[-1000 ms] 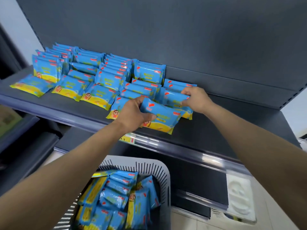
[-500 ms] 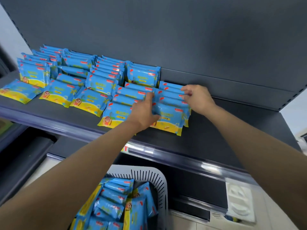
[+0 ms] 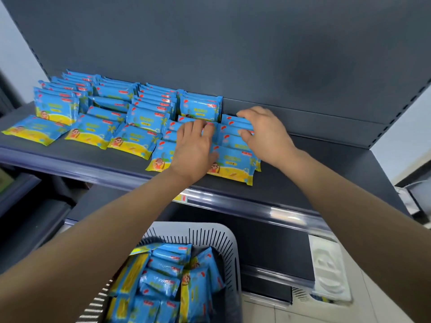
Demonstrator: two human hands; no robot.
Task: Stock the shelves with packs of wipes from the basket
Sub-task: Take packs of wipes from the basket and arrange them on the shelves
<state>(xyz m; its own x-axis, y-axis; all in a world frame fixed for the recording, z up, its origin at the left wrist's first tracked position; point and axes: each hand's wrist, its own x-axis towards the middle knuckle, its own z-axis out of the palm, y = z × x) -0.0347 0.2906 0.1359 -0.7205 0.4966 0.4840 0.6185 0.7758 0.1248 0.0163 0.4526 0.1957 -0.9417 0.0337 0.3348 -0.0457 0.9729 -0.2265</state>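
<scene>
Fingers spread, gripping nothing: my left hand (image 3: 193,150) and right hand (image 3: 265,134) press the overlapping blue-and-yellow plastic wipe packs (image 3: 233,164) on the dark grey metal shelf (image 3: 303,173). I should square them gently, evenly overlapped. More wait in the grey slotted basket (image 3: 210,231).

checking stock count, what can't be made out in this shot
Head view only:
1. Basket: cut off by the bottom edge, left forearm covers its side, so its wipes packs cannot be counted.
2. Shelf packs under the left hand: hidden.
3. Right hand: motion-blurred, grip on a pack unclear.
4. Pack lettering: too small.
</scene>
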